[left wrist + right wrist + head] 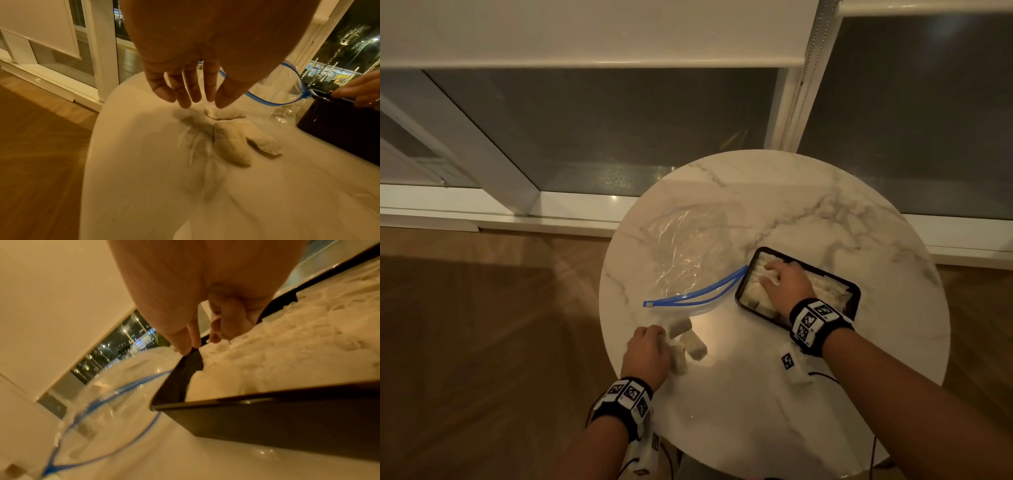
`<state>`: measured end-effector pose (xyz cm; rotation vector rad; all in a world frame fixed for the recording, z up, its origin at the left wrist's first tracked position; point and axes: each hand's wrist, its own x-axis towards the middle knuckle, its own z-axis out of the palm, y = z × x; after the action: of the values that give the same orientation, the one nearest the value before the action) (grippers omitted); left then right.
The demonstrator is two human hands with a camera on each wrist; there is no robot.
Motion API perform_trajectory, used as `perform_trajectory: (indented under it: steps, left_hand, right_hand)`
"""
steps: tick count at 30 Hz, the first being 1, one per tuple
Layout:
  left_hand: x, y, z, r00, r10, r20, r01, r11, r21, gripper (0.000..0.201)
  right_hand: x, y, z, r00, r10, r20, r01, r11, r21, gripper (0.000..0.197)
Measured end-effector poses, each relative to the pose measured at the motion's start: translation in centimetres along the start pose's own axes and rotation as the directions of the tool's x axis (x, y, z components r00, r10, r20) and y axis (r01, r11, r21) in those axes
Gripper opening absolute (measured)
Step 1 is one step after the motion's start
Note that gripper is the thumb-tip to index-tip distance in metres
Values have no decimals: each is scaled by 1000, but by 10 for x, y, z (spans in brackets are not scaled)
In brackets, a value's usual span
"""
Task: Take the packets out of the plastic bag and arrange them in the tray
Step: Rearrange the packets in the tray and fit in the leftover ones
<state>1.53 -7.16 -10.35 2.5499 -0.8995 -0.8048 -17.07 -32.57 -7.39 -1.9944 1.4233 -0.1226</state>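
A clear zip bag (688, 253) with a blue seal lies flattened and open-mouthed on the round marble table (808, 205). To its right stands a black tray (852, 294) filled with white packets (822, 281). My right hand (774, 270) is inside the tray, its fingers resting on the packets near the left end; the right wrist view shows the thumb by the tray's corner (185, 363). A few loose packets (695, 346) lie at the table's front left. My left hand (197, 104) hovers over them with straight fingers, the tips at one packet (211, 112).
The table's left edge runs close beside my left hand, with wooden floor (482, 325) below. A white tagged box (789, 363) with a cable sits on the table near my right wrist. Windows and a sill stand behind the table.
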Motion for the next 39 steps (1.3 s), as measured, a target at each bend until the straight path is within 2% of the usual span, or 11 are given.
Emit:
perform_trajectory:
  steps: [2,4,7,9,10,12,15,21,32,35,39]
  left_hand:
    - [5,-2,-2,1000,0,25,-1,999,33,28]
    - [9,-2,-4,998,-11,55,7,998,60,33]
    - [18,-1,-7,997,-5,71,-2,995,95,37]
    - [25,1,-10,996,27,80,-38,990,134,37]
    - [29,3,-11,996,45,83,-58,985,163,36]
    - [34,4,-11,994,69,89,-87,973,215,32]
    - [38,0,-12,993,68,98,-86,977,196,28]
    - [41,-13,-10,990,95,107,-110,983,145,33]
    - [38,-33,-25,992,103,73,-119,957,266,29]
    - [36,-35,-26,989,128,74,-144,950,276,31]
    - [38,-35,-29,992,109,62,-122,956,268,25]
  right_hand:
    - [-16,-14,-6,991,-34,-133,47,994,99,23]
    - [-39,-35,-7,981,-75,-180,108,977,185,12]
    - [-73,-60,16,992,-125,20,114,953,279,4]
    - [-84,-63,43,967,-106,233,70,985,158,7]
    - [-86,-61,58,946,-74,315,55,996,70,17]
    - [-90,-55,83,918,10,398,10,999,-47,36]
    - [-94,-51,108,900,65,431,-24,995,-100,52]
    - [-93,-60,131,940,8,342,63,978,-197,47]
    - [-90,-73,135,939,-36,343,156,931,-329,23]
    - [-92,-66,123,946,8,323,71,970,-231,13]
    - [-99,-51,93,962,62,265,-78,996,50,9]
